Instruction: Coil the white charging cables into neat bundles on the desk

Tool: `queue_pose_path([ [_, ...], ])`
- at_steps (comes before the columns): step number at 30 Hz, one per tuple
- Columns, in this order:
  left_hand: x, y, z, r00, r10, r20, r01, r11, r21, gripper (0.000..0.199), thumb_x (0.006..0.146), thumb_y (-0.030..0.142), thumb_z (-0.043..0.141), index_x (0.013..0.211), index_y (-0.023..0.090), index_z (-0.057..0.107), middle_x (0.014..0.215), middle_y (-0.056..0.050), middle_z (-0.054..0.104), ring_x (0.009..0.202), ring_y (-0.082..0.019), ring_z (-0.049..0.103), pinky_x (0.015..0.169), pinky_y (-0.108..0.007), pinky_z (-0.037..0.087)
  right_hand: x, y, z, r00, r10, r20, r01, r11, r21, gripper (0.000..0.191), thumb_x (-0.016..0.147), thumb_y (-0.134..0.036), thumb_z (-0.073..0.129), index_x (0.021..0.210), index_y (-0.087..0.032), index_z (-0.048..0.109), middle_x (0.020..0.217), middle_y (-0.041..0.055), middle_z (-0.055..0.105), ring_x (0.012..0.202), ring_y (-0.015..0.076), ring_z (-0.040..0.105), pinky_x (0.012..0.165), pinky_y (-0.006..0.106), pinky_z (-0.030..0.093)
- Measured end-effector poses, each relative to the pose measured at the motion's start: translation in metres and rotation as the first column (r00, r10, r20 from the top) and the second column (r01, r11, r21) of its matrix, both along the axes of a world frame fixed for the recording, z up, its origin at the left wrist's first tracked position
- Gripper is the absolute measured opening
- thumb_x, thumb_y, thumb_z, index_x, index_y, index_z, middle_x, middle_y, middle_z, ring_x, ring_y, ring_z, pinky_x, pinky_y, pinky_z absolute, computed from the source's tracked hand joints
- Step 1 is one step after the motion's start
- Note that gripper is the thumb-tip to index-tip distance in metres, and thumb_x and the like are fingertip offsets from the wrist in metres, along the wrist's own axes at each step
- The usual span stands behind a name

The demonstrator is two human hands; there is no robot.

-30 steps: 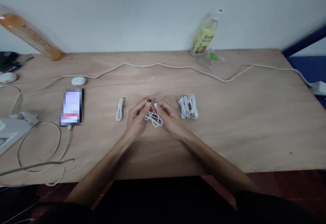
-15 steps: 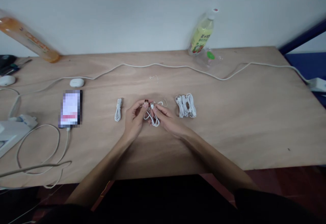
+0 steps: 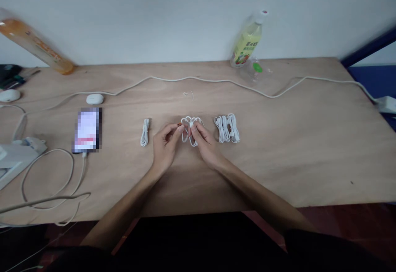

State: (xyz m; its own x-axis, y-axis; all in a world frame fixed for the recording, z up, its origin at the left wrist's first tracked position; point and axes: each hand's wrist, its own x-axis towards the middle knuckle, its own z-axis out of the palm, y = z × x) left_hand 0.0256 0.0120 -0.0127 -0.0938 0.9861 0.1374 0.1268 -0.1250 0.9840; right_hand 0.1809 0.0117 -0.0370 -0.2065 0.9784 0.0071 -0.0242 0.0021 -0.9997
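Note:
A loosely looped white charging cable (image 3: pixel 194 142) is between my two hands, over the middle of the table. My left hand (image 3: pixel 164 146) is closed in a pinch at the cable's left side; a small dark and orange-brown piece shows at its fingertips, perhaps a plug end. Thumb and fingers of my right hand (image 3: pixel 206 145) pinch the cable near a white plug (image 3: pixel 191 123) pointing away from me. To the left lies one bundled white cable (image 3: pixel 144 132). On the right, several bundled white cables (image 3: pixel 227 128) lie side by side.
Thin white scraps (image 3: pixel 188 94) lie beyond my hands. A long white cord (image 3: pixel 192 78) crosses the table's back. At left are a phone (image 3: pixel 87 130), a white earbud case (image 3: pixel 94 99) and a power strip (image 3: pixel 18 158). Two bottles, one yellow-green (image 3: pixel 247 44), one orange (image 3: pixel 38 46), stand by the wall.
My right hand has shifted slightly right and turned the white plug more upright. The cable loops have spread out beyond my fingertips. My left hand keeps its pinch.

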Motion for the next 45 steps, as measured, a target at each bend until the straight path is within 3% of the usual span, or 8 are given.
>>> queue_pose_path([
  [6, 0.003, 0.001, 0.001, 0.99, -0.026, 0.139, 0.043, 0.992, -0.12, 0.03, 0.089, 0.05, 0.083, 0.093, 0.021, 0.088, 0.078, -0.004, 0.084, 0.065, -0.019, 0.076, 0.066, -0.032, 0.065, -0.004, -0.002, 0.011, 0.997, -0.049, -0.067, 0.051, 0.999, 0.019, 0.053, 0.106, -0.076, 0.05, 0.085, -0.028, 0.054, 0.085, 0.0004, 0.058, 0.08, 0.0195, 0.057, 0.078, 0.036, 0.056],
  [12, 0.005, 0.001, 0.0, 0.969, -0.084, 0.232, 0.136, 0.966, -0.219, 0.038, 0.076, 0.052, 0.096, 0.093, 0.02, 0.089, 0.094, -0.008, 0.089, 0.079, -0.026, 0.085, 0.076, -0.041, 0.073, -0.005, -0.002, 0.003, 0.988, -0.082, -0.13, 0.076, 0.996, -0.053, 0.054, 0.1, -0.081, 0.057, 0.087, -0.028, 0.056, 0.089, 0.0011, 0.059, 0.085, 0.0199, 0.06, 0.079, 0.035, 0.06],
  [17, 0.005, 0.003, 0.002, 0.94, -0.1, 0.325, 0.19, 0.948, -0.257, 0.04, 0.073, 0.052, 0.098, 0.093, 0.019, 0.088, 0.093, -0.008, 0.089, 0.079, -0.027, 0.085, 0.079, -0.045, 0.074, -0.003, -0.001, 0.001, 0.984, -0.074, -0.162, 0.056, 0.992, -0.11, 0.05, 0.101, -0.075, 0.061, 0.085, -0.027, 0.058, 0.091, 0.002, 0.062, 0.087, 0.0203, 0.062, 0.08, 0.036, 0.06],
  [24, 0.001, 0.004, -0.001, 0.935, -0.116, 0.336, 0.215, 0.936, -0.277, 0.045, 0.077, 0.054, 0.096, 0.104, 0.018, 0.089, 0.093, -0.009, 0.089, 0.084, -0.03, 0.087, 0.085, -0.049, 0.074, -0.001, -0.002, 0.009, 0.99, -0.102, -0.101, 0.093, 0.992, -0.087, 0.044, 0.1, -0.068, 0.066, 0.084, -0.027, 0.066, 0.089, 0.003, 0.068, 0.087, 0.0217, 0.066, 0.082, 0.038, 0.058],
  [33, -0.005, 0.009, -0.003, 0.91, -0.167, 0.379, 0.291, 0.909, -0.299, 0.05, 0.076, 0.057, 0.096, 0.104, 0.017, 0.088, 0.092, -0.011, 0.089, 0.073, -0.028, 0.085, 0.078, -0.047, 0.074, 0.005, -0.001, 0.019, 0.993, -0.113, -0.022, 0.113, 0.994, -0.002, 0.034, 0.101, -0.056, 0.069, 0.085, -0.026, 0.074, 0.088, 0.0029, 0.073, 0.086, 0.0225, 0.065, 0.078, 0.037, 0.053],
  [38, -0.006, 0.011, -0.002, 0.915, -0.152, 0.374, 0.27, 0.919, -0.287, 0.051, 0.076, 0.057, 0.097, 0.104, 0.016, 0.088, 0.089, -0.011, 0.088, 0.067, -0.027, 0.084, 0.072, -0.044, 0.074, 0.006, -0.002, 0.023, 0.994, -0.105, 0.017, 0.104, 0.994, 0.042, 0.03, 0.106, -0.056, 0.064, 0.098, -0.029, 0.073, 0.094, 0.0022, 0.075, 0.09, 0.0234, 0.068, 0.084, 0.039, 0.054],
  [42, -0.006, 0.01, -0.003, 0.922, -0.143, 0.359, 0.253, 0.927, -0.279, 0.048, 0.077, 0.056, 0.096, 0.104, 0.017, 0.088, 0.089, -0.01, 0.088, 0.067, -0.026, 0.083, 0.073, -0.043, 0.074, 0.011, -0.001, 0.025, 0.978, -0.138, 0.154, 0.118, 0.984, 0.134, 0.028, 0.108, -0.052, 0.062, 0.095, -0.029, 0.072, 0.091, 0.0023, 0.074, 0.087, 0.0238, 0.064, 0.084, 0.041, 0.049],
  [45, -0.006, 0.01, -0.002, 0.932, -0.136, 0.335, 0.233, 0.935, -0.269, 0.045, 0.08, 0.055, 0.094, 0.104, 0.017, 0.088, 0.091, -0.01, 0.089, 0.071, -0.025, 0.084, 0.074, -0.04, 0.073, 0.014, 0.001, 0.025, 0.977, -0.13, 0.17, 0.108, 0.985, 0.132, 0.027, 0.109, -0.049, 0.061, 0.096, -0.029, 0.073, 0.092, 0.0024, 0.075, 0.085, 0.0232, 0.063, 0.083, 0.04, 0.048],
])
